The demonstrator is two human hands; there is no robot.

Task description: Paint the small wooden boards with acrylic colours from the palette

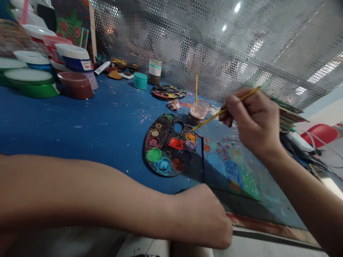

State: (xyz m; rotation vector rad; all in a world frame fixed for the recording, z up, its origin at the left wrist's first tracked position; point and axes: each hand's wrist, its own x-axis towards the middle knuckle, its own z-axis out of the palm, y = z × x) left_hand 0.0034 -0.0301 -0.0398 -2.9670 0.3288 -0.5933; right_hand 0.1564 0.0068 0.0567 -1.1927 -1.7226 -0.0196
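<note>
My right hand [254,121] pinches a thin yellow paintbrush [238,101]. The brush tip reaches the black paint palette [167,171], close to its thumb hole and the orange well. Red, green, blue and purple paints sit in the palette's wells. Just beyond it stands a plastic cup [197,111] of murky water with a second yellow brush [196,87] upright in it. My left hand [203,216] is curled into a fist at the near table edge, its fingertips turned out of sight. Right of the palette lies a painted panel [227,167] in blue, green and orange, partly shadowed.
Lidded paint tubs [33,84] are grouped at the left of the blue table [80,132]. A second palette [168,92], a teal jar [140,81] and a labelled jar [154,71] stand farther back. Behind them rises a perforated metal screen [177,39]. A red chair [320,135] is at right.
</note>
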